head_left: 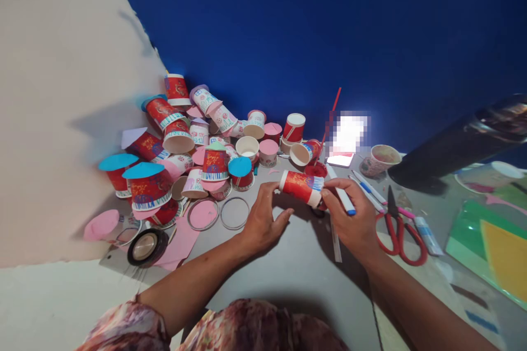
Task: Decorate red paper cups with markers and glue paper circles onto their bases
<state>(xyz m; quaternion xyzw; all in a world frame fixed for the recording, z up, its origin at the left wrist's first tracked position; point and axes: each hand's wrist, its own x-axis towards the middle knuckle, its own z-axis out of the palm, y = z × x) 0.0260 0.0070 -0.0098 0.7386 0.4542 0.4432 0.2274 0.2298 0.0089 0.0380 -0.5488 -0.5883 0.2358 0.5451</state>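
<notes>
I hold a red paper cup (301, 186) just right of the middle of the frame, above the grey bench (300, 274). It lies on its side, long axis running left to right and dipping slightly toward the right, with its white rim toward my right hand (354, 225). My left hand (263, 219) has its grip closed on the cup's left end, fingertips on the base. My right hand's grip pinches the rim end and also holds a white marker with a blue cap (341, 193), which slants toward the lower right. A heap of decorated cups (197, 142) fills the left middle of the frame. Red scissors (398, 230) lie right of my right hand.
</notes>
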